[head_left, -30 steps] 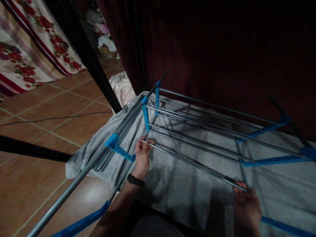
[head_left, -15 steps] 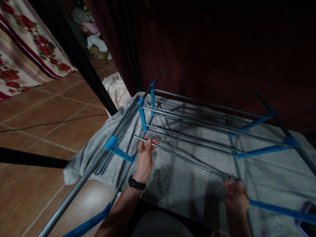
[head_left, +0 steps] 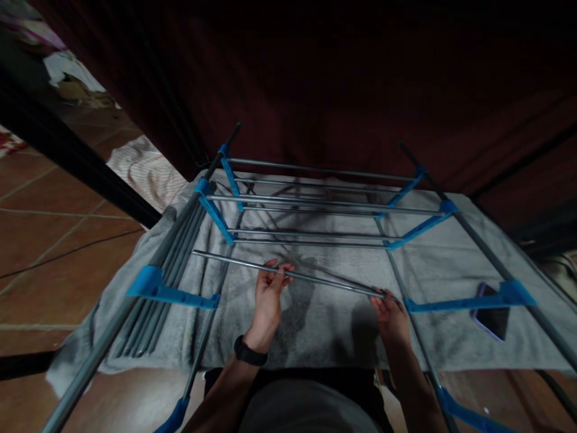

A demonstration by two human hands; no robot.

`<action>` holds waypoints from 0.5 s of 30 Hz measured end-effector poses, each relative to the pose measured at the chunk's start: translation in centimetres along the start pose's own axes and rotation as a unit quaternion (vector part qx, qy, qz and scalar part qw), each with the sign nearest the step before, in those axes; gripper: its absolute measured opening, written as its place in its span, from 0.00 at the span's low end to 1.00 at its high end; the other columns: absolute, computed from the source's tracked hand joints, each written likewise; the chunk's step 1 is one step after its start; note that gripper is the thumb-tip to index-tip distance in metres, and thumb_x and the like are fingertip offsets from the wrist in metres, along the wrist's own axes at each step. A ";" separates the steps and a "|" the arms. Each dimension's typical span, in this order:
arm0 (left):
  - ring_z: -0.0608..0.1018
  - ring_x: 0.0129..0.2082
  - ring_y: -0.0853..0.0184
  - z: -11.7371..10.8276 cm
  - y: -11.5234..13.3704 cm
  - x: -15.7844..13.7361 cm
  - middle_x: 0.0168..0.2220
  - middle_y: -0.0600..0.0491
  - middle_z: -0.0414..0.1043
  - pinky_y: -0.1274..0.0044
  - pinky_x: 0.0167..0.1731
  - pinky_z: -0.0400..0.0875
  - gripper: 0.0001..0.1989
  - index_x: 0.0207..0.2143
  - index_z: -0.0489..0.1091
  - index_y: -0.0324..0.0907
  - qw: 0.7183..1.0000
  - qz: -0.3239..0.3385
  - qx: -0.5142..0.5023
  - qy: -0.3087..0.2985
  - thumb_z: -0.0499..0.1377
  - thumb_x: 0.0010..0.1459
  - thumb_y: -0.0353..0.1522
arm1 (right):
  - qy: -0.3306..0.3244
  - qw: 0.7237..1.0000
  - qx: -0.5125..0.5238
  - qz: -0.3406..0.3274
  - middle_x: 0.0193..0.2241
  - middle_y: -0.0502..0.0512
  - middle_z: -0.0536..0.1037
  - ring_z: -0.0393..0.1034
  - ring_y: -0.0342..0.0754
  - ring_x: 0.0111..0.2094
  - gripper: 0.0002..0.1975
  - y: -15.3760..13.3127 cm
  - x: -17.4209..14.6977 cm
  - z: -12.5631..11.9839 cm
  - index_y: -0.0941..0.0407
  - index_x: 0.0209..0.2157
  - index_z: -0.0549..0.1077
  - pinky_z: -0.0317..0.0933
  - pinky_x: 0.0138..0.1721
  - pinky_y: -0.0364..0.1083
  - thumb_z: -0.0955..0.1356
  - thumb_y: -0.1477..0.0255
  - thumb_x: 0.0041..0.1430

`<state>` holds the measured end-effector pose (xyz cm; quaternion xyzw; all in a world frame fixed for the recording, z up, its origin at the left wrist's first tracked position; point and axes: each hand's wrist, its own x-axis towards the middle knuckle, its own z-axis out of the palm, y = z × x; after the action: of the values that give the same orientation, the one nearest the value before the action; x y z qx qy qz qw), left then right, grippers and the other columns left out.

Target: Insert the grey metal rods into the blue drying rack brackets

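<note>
A thin grey metal rod (head_left: pixel 234 261) is held slantwise in front of me, its left end higher in the view. My left hand (head_left: pixel 270 294) pinches it near the middle, a dark band round that wrist. My right hand (head_left: pixel 390 319) has its fingers closed round the rod's right end. Beyond it stands a rack frame with blue plastic brackets (head_left: pixel 218 218) and crossbars (head_left: pixel 324 206) between two long side tubes (head_left: pixel 480 243). The nearer left bracket (head_left: pixel 175 294) and nearer right bracket (head_left: pixel 473 302) have no crossbar between them.
Several loose grey tubes (head_left: pixel 169 270) lie side by side at the left on a grey blanket (head_left: pixel 342 337). A phone (head_left: pixel 493 316) rests under the right bracket. A dark red curtain (head_left: pixel 315 84) hangs behind. Tiled floor (head_left: pixel 54 252) and a black post (head_left: pixel 81 138) are at the left.
My view has turned to the right, bringing the phone and right side tube more fully into sight. Both hands still hold the rod, and my left hand sits farther from its left end.
</note>
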<state>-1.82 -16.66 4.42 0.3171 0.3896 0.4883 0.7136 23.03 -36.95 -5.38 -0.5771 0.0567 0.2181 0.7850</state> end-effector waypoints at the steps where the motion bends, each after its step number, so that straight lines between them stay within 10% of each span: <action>1: 0.84 0.44 0.60 0.0 -0.2 0.0 0.39 0.50 0.81 0.71 0.41 0.75 0.28 0.48 0.70 0.45 1.000 0.000 0.001 -0.003 0.76 0.49 0.40 | -0.003 1.000 -0.001 0.007 0.37 0.51 0.83 0.81 0.48 0.39 0.21 0.0 0.0 -0.2 0.53 0.40 0.75 0.78 0.46 0.49 0.80 0.65 0.44; 15: 0.84 0.38 0.67 -1.1 -0.9 2.3 0.35 0.56 0.80 0.77 0.39 0.79 0.14 0.28 0.72 0.44 0.996 -0.078 -0.018 0.039 0.76 0.48 0.32 | 0.027 0.998 0.049 0.028 0.26 0.44 0.78 0.78 0.44 0.29 0.25 -0.3 -1.2 1.6 0.52 0.31 0.71 0.75 0.32 0.42 0.85 0.59 0.40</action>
<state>-1.81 -14.68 2.52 0.2534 0.4320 0.4506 0.7390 21.78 -35.88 -4.23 -0.5422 0.1051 0.2214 0.8037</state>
